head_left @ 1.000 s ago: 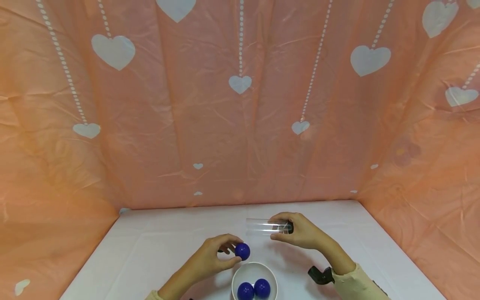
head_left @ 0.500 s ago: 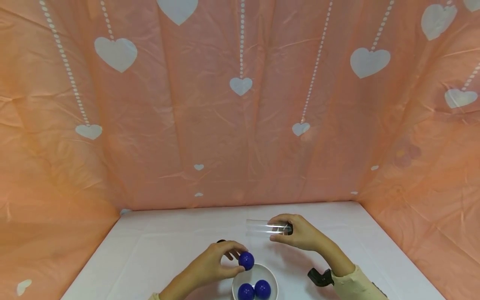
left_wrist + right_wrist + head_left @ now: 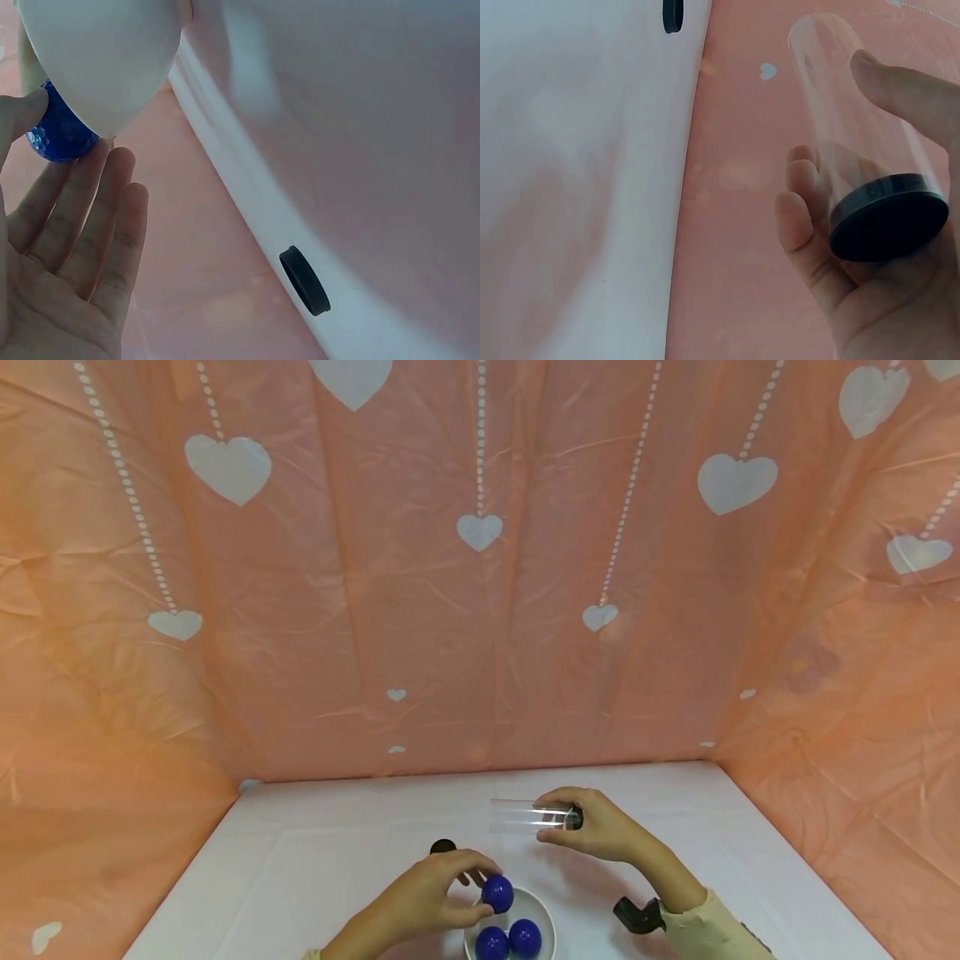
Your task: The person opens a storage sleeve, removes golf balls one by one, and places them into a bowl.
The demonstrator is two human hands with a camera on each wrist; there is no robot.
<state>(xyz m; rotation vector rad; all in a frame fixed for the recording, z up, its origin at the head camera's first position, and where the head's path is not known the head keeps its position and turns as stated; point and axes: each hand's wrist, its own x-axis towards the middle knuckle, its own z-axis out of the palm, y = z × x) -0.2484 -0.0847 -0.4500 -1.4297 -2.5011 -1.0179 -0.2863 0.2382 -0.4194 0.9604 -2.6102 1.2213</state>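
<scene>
From the head view, you worked at a white table (image 3: 315, 860) walled by peach heart-printed sheeting (image 3: 375, 610). Your right hand (image 3: 600, 827) gripped a clear tube (image 3: 525, 816) lying sideways, open end toward your left hand (image 3: 431, 897), which pinched a blue ball (image 3: 497, 893) over a white bowl (image 3: 543, 918).

Left wrist view: your fingertips (image 3: 112, 161) touched the ball (image 3: 56, 131) beside the bowl (image 3: 105, 60).

Right wrist view: your fingers (image 3: 802, 195) wrapped the tube (image 3: 855, 112) near its black cap (image 3: 889, 225).

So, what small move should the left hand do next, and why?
Probably lower and release the blue ball into the white bowl: the left hand pinches it just above the rim, where two blue balls already lie.
</scene>
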